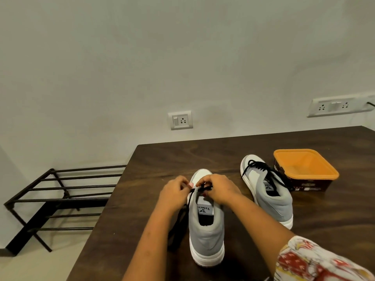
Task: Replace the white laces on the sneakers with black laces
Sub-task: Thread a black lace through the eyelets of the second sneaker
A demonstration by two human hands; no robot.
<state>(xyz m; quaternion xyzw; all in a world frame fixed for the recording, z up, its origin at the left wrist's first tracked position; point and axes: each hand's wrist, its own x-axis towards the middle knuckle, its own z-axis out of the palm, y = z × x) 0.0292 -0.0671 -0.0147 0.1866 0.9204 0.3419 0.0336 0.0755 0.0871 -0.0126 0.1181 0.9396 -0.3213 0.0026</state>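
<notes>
Pinching the black lace (209, 188) just above the tongue, the left hand (174, 191) and the right hand (220, 189) each have fingers curled tight on it, fingertips nearly meeting. One loose length trails down the left side onto the table (162, 159). They work over the near sneaker (206, 236), grey with a white sole, standing heel toward the person. The lace looks soft, limp and light, so it is probably best held close to its stiff tip when threading. The shoe seems light enough to slide and may need steadying at the padded collar. Its tongue label reads "Velarr", the rest being cut off. The far sneaker (269, 197), to the right, already carries black lace. Its label, like the print on the orange-rimmed container (304, 169) beside it, is too small to read.
</notes>
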